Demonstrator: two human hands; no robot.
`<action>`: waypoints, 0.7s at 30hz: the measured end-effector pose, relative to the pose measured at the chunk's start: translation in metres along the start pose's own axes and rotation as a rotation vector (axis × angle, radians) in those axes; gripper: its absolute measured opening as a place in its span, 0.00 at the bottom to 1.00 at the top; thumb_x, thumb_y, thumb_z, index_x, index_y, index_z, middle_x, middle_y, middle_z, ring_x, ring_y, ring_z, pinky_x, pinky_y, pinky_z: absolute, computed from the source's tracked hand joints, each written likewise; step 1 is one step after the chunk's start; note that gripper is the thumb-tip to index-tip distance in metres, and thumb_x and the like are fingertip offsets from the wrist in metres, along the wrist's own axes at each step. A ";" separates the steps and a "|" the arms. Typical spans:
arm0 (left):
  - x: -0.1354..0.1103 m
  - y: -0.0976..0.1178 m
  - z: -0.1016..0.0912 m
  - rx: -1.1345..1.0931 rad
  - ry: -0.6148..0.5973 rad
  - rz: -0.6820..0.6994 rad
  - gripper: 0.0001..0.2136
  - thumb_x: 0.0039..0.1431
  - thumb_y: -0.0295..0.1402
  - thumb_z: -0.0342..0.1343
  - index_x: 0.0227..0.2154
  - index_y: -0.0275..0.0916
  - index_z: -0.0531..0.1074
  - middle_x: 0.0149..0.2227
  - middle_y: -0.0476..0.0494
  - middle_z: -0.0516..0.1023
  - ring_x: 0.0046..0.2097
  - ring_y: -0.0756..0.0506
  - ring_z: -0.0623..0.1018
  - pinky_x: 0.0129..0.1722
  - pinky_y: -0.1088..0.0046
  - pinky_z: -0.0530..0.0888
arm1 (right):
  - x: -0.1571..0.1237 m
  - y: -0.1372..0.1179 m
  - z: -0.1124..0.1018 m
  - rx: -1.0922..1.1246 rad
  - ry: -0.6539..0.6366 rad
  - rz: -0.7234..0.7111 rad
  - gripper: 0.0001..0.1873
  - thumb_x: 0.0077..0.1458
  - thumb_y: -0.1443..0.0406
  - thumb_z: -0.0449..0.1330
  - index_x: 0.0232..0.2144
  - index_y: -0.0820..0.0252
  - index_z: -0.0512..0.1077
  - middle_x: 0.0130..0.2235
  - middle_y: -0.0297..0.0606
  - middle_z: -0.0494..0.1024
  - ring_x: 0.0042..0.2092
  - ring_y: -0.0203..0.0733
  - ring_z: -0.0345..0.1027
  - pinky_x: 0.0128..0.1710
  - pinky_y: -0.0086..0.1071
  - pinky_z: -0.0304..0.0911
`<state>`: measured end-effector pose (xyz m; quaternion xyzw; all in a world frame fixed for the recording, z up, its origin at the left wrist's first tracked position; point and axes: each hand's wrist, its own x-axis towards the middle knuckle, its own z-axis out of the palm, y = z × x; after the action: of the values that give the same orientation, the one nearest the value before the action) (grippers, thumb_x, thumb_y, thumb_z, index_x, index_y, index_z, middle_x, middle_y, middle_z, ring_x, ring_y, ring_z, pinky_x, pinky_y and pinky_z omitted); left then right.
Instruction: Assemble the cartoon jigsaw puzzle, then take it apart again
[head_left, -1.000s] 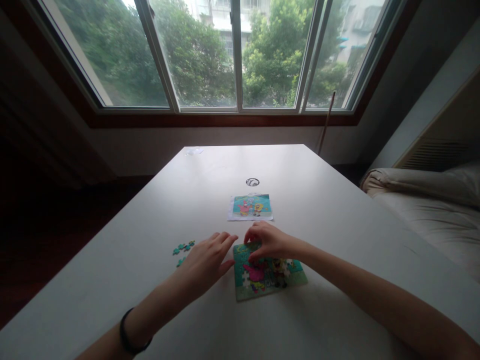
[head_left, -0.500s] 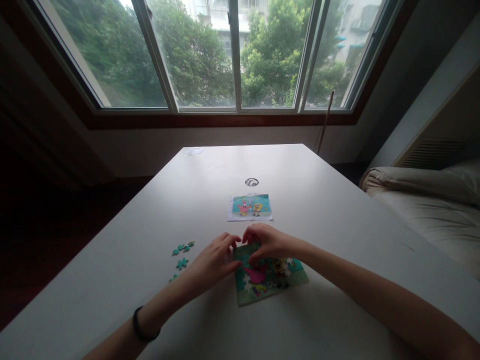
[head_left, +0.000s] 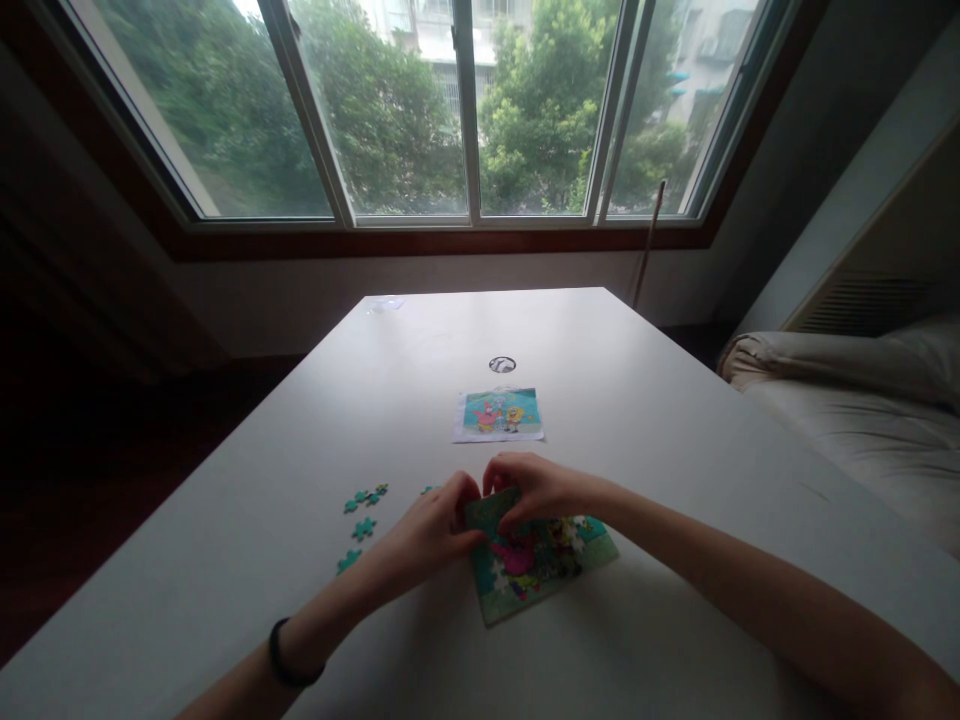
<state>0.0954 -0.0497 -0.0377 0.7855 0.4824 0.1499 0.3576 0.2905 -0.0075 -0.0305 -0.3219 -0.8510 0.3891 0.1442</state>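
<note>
White tabletop (head_left: 675, 440) stretches around the puzzle (head_left: 517, 580), left fingers (head_left: 463, 488) and right fingers (head_left: 502, 463) pinching its far edge.

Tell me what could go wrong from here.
The left hand and right hand crowd the far-left corner of the rectangular, green-bordered picture puzzle; uneven pressure might break up the fit around its white gaps.
The left arm lies close to the loose teal jigsaw pieces; a sweep could scatter them.

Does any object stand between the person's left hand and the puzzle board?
Nothing visible does. The left hand is at the left edge of the puzzle board; the loose green pieces lie farther left, not between them.
</note>
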 end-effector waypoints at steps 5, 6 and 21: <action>0.002 -0.007 0.001 -0.290 -0.035 -0.016 0.12 0.48 0.32 0.55 0.36 0.38 0.61 0.32 0.47 0.73 0.33 0.47 0.72 0.29 0.74 0.68 | -0.001 0.001 -0.001 0.076 -0.036 0.006 0.18 0.37 0.66 0.67 0.33 0.63 0.69 0.30 0.31 0.70 0.32 0.35 0.61 0.28 0.24 0.56; 0.002 -0.008 0.001 -0.337 -0.048 -0.024 0.12 0.49 0.32 0.55 0.36 0.37 0.61 0.32 0.47 0.73 0.33 0.47 0.73 0.30 0.73 0.68 | -0.001 0.002 -0.002 0.075 -0.038 0.001 0.18 0.37 0.65 0.67 0.34 0.63 0.69 0.31 0.31 0.70 0.32 0.35 0.61 0.29 0.24 0.56; 0.008 -0.013 0.011 -0.547 -0.011 -0.109 0.17 0.50 0.42 0.55 0.37 0.36 0.60 0.24 0.52 0.70 0.23 0.52 0.66 0.20 0.79 0.58 | -0.002 -0.010 0.001 -0.444 0.117 -0.248 0.11 0.40 0.65 0.66 0.30 0.60 0.70 0.33 0.38 0.70 0.37 0.41 0.62 0.37 0.32 0.56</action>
<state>0.0976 -0.0439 -0.0552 0.6333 0.4635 0.2510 0.5666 0.2872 -0.0149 -0.0235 -0.2607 -0.9387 0.1529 0.1658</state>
